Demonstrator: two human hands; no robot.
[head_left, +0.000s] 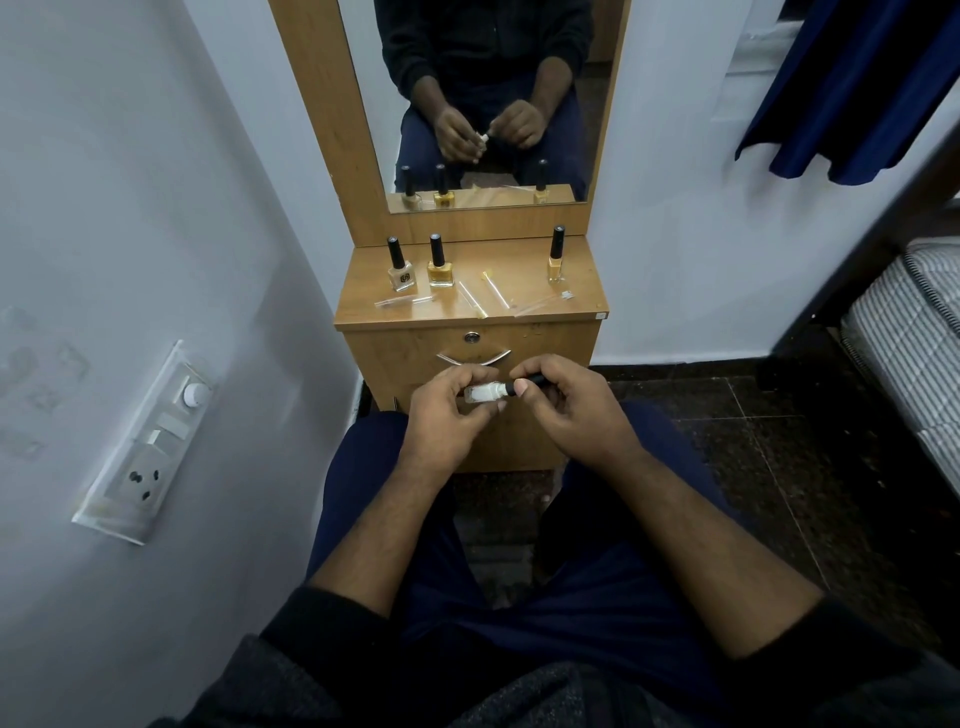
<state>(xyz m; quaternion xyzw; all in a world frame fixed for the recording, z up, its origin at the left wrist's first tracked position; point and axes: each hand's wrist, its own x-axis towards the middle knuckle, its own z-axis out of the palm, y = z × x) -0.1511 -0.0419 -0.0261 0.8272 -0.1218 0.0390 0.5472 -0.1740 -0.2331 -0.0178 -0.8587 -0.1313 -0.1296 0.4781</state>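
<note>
**Two hands hold a white bottle (480, 393) level in front of the drawer (545, 343), above the lap.**

The left hand (447, 415) curls its fingers (457, 382) round the bottle's body, and the right hand (576, 410) pinches the black cap (536, 380), which meets the neck. Whether the cap is tight cannot be told. Both hands sit just below the tabletop's (571, 306) front edge and close to the drawer face, apart from it. On the tabletop, three upright bottles (440, 265) stand near the back edge, and clear sticks (475, 299) lie scattered toward the front edge. The wall (156, 208) with its switch plate (150, 441) closes in on the left. On the right, dark floor (753, 441) lies open as far as the bed (914, 332).
</note>
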